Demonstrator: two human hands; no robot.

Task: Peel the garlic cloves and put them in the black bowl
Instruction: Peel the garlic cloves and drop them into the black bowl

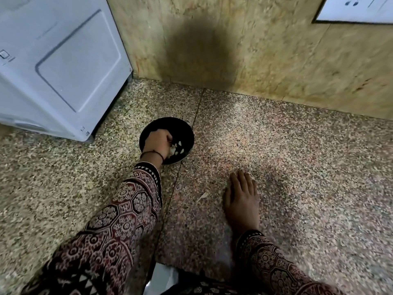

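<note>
On the floor, the black bowl holds pale garlic cloves at its 4 o'clock side, axes unclear. Left hand curls inside, grip unreadable; right hand lies flat, fingers straight.

Speckled stone is seen across the floor, polished smooth with a faint sheen and cut by a thin dark joint. In the upper right, the wall is clad in yellowish veined stone, smooth and dull. At the upper left, an appliance is cased in something pale and satiny; plastic or painted metal cannot be told. The black bowl in mid-frame is glossy, and the garlic cloves in it are pale and smooth. The sleeves are made of matt printed cloth. A papery scrap is noted lower centre.
</note>
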